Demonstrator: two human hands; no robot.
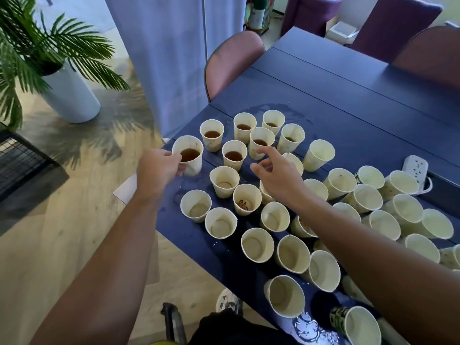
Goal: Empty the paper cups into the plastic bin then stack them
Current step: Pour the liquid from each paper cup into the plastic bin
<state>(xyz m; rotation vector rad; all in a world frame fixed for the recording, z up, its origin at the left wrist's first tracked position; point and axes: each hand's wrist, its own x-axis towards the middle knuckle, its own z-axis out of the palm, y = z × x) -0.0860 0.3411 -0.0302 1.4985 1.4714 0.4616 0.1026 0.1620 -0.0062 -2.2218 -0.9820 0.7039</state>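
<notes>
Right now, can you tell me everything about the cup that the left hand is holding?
The cup is a pale cream paper cup with a rolled rim, wider at the top than at the bottom. It stands upright, or nearly so, at the near-left edge of the blue table, the leftmost of the cups. Brown liquid fills its lower part. The left hand grips its near side, fingers curled round the wall. No other cup touches it; whether it rests on the table or is just lifted cannot be told.

- One head view, wide-angle, worn high; it looks forward and steeply down over both forearms.
- It faces the table corner close up, cups filling the lower right.
- Floor and plant lie left; chairs beyond.
</notes>
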